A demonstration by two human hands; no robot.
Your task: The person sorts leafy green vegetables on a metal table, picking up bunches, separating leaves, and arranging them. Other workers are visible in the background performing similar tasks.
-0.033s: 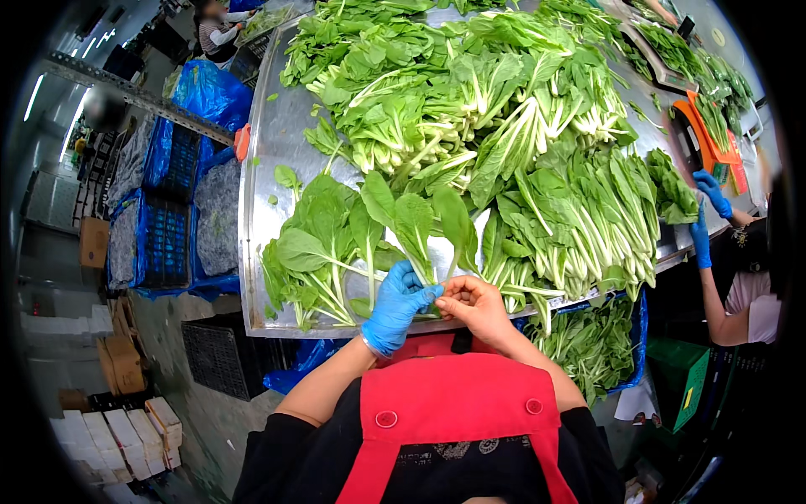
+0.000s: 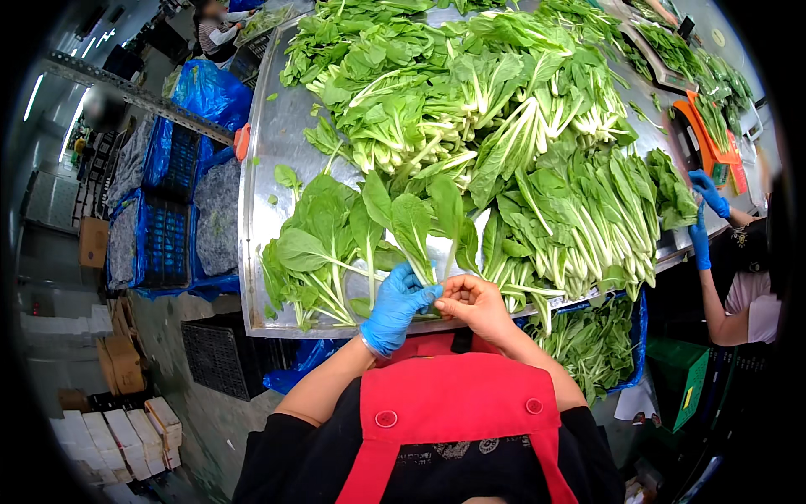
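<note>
My left hand (image 2: 401, 307), in a blue glove, grips the base of a small leafy green plant (image 2: 411, 227) with pale stems, held upright over the near edge of the steel table (image 2: 265, 143). My bare right hand (image 2: 472, 304) is pinched at the same stem base, just right of the gloved fingers. Loose leafy greens (image 2: 315, 248) lie to the left of my hands, and a dense pile of similar greens (image 2: 588, 227) lies to the right.
Greens (image 2: 462, 92) heap across the back. A co-worker's gloved hands (image 2: 712, 197) are at the right, near an orange scale (image 2: 720, 155). A blue-lined crate of greens (image 2: 588, 353) sits below the table edge. Blue-bagged crates (image 2: 168, 248) and another person (image 2: 218, 34) are at left.
The right-hand leaf of the held plant has shifted slightly up and left. Both my hands look almost unmoved, with their grip the same.
</note>
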